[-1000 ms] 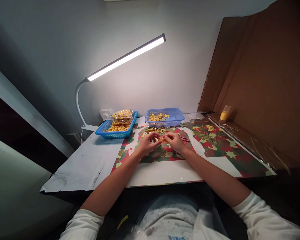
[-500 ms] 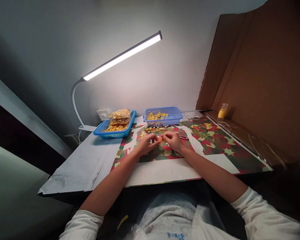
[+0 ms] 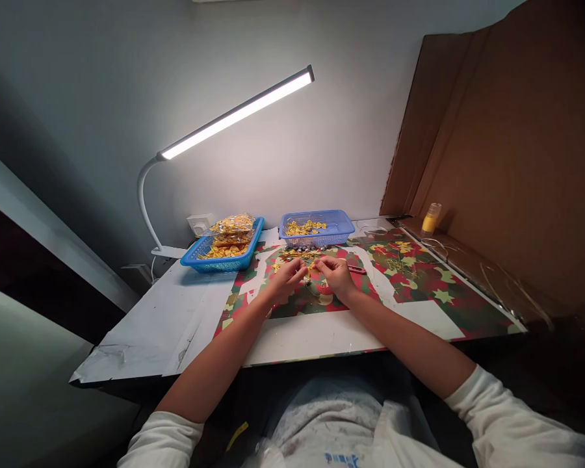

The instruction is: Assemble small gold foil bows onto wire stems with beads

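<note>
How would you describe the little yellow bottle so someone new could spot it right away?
Start at the big brown cardboard sheet leaning against the wall on the right. At its foot, just past the far right corner of the red and green patterned mat, stands the little yellow bottle, upright with a pale cap. It stands alone, well away from the two blue baskets.

Both hands' fingers pinching a small yellow piece above patterned paper.
</note>
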The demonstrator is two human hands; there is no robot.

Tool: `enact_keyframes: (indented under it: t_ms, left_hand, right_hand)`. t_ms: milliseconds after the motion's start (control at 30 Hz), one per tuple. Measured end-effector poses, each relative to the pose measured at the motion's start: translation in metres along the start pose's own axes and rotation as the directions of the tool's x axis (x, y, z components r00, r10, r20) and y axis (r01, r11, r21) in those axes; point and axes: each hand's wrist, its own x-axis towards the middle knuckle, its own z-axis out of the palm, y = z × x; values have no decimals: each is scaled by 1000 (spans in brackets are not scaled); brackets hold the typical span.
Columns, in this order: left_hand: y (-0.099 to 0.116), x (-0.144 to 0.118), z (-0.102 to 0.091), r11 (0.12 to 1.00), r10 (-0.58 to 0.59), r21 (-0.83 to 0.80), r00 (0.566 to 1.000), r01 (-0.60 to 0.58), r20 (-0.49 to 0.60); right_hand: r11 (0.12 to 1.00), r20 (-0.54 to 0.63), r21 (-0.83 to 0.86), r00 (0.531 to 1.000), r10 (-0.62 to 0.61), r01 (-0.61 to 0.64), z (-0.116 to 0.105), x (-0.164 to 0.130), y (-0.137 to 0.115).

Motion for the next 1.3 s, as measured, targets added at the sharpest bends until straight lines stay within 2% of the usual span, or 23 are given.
enact_keyframes:
  t_ms: [100,233,300,467,733,900,1067,1300]
  left_hand:
    - [-1,0,2,988,-51,-151,996,39,-78]
    - [3,-2,3,953,-209,-237,975,187,-72]
    - [6,-2,4,941,-236,-272,968,203,-91]
    - [5,0,4,921,-225,-359,957,147,-184]
    - [0,1,3,933,-202,-339,956,122,-212]
    - [0,1,4,928,-212,-349,953,127,-217]
    - [0,0,4,945,-191,-305,955,117,-228]
    - [1,0,4,962,-172,-250,953,109,-249]
  right_hand:
    - [999,-21,41,1000,23,-22,-1,0,0]
    - [998,-33,55,999,30,-28,-2,0,-1]
    - [999,-25,38,1000,19,-18,-2,0,-1]
    - [1000,30,2,999,-15,15,-3,-2,-4]
    - [999,173,8,984,33,-35,-7,-5,-11]
    - [997,184,32,981,56,-63,-6,-5,-11]
    - [999,190,23,981,39,-44,-5,-6,-13]
    - [996,192,34,978,77,-85,-5,-6,-12]
